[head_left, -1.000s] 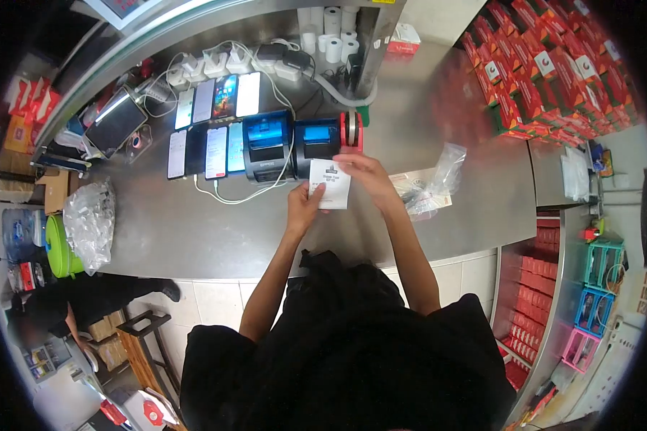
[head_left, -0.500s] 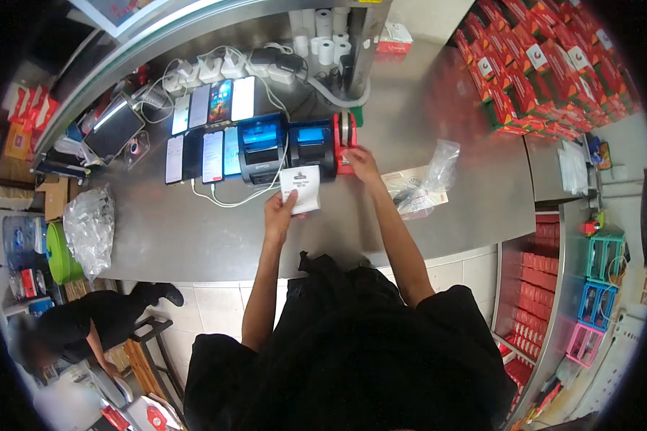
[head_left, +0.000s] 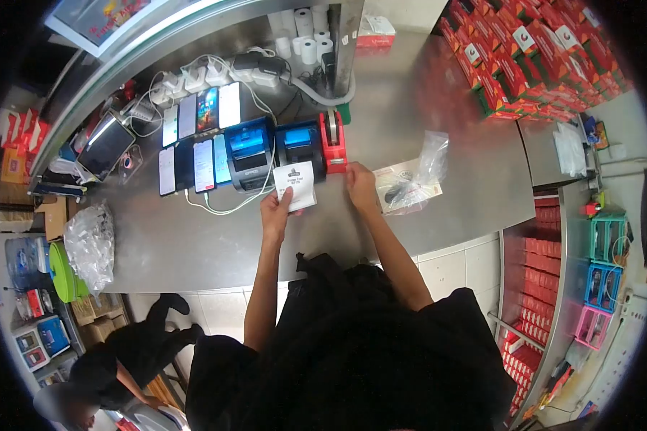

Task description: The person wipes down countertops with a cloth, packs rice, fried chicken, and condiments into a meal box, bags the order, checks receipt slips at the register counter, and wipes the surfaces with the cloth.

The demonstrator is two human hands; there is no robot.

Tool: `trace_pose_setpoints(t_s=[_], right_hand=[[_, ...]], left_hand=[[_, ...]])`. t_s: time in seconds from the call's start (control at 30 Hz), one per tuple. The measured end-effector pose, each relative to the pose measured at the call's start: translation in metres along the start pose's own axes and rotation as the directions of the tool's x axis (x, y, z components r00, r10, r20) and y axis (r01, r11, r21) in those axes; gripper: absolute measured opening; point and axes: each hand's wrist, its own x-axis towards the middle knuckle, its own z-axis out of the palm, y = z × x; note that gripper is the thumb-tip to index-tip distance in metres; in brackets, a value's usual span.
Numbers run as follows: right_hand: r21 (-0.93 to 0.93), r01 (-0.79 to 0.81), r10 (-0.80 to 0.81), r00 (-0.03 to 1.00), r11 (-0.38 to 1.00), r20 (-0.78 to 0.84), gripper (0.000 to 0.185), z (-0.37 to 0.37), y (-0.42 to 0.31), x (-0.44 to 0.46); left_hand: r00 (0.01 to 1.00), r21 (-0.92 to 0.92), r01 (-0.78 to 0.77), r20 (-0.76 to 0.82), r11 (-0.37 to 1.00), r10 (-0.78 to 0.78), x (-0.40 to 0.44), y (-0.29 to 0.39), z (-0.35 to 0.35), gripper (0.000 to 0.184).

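My left hand (head_left: 274, 214) grips a white printed receipt (head_left: 297, 179), thumb on its face, in front of the printers. A small bit of red shows below the receipt's lower edge; I cannot make out what it is. At the front end of a red tape dispenser (head_left: 334, 152) my right hand (head_left: 361, 188) is closed, fingertips pressed together. Whatever those fingers pinch, if anything, is hidden. Two black receipt printers (head_left: 250, 169) with blue lids stand left of the dispenser.
Several phones (head_left: 205, 167) with white cables lie left of the printers. A clear plastic bag (head_left: 433, 161) rests on a flat packet at right. Red boxes (head_left: 532, 65) are stacked at the back right. Another person (head_left: 122, 359) is at the lower left.
My right hand has drawn back from the dispenser's top toward me, its fingers now closed. The left hand still holds the receipt. The other person has moved.
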Motion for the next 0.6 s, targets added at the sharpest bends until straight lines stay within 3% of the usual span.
trace_pose_setpoints(t_s=[0.07, 0.13, 0.23, 0.3, 0.33, 0.4, 0.43, 0.53, 0.6], right_hand=[[0.234, -0.242, 0.221, 0.969, 0.942, 0.114, 0.019, -0.012, -0.007, -0.006], [0.469, -0.501, 0.424, 0.865, 0.728, 0.267, 0.024, -0.042, -0.049, -0.01], [0.586, -0.562, 0.384, 0.827, 0.584, 0.41, 0.043, -0.074, -0.111, -0.018], [0.617, -0.549, 0.414, 0.834, 0.563, 0.364, 0.053, -0.068, -0.119, -0.028], [0.632, -0.541, 0.432, 0.836, 0.554, 0.338, 0.058, -0.069, -0.119, -0.031], [0.604, -0.405, 0.438, 0.893, 0.687, 0.101, 0.049, -0.059, -0.083, -0.043], [0.542, -0.424, 0.48, 0.876, 0.725, 0.044, 0.045, -0.071, -0.075, -0.049], [0.437, -0.547, 0.617, 0.786, 0.714, -0.024, 0.037, -0.108, -0.065, -0.063], [0.405, -0.598, 0.674, 0.735, 0.692, -0.067, 0.035, -0.121, -0.059, -0.067]], left_hand=[[0.995, 0.034, -0.094, -0.037, 0.995, 0.095, 0.006, -0.004, 0.01, 0.024], [0.969, 0.092, -0.224, -0.08, 0.97, 0.232, 0.017, -0.019, 0.018, 0.024], [0.947, 0.072, -0.288, -0.123, 0.955, 0.295, 0.011, -0.005, 0.051, 0.023], [0.946, 0.113, -0.293, -0.109, 0.949, 0.305, 0.0, 0.006, 0.074, 0.021], [0.962, 0.042, -0.255, -0.091, 0.966, 0.258, -0.002, 0.0, 0.085, 0.021], [0.985, -0.093, -0.168, -0.044, 0.981, 0.165, -0.003, -0.02, 0.106, 0.022], [0.999, -0.143, -0.031, 0.028, 0.989, 0.035, -0.003, -0.032, 0.113, 0.023], [0.974, 0.066, 0.033, 0.221, 0.997, -0.047, 0.007, -0.08, 0.134, 0.028], [0.969, 0.142, -0.014, 0.246, 0.99, -0.021, 0.006, -0.09, 0.154, 0.029]])
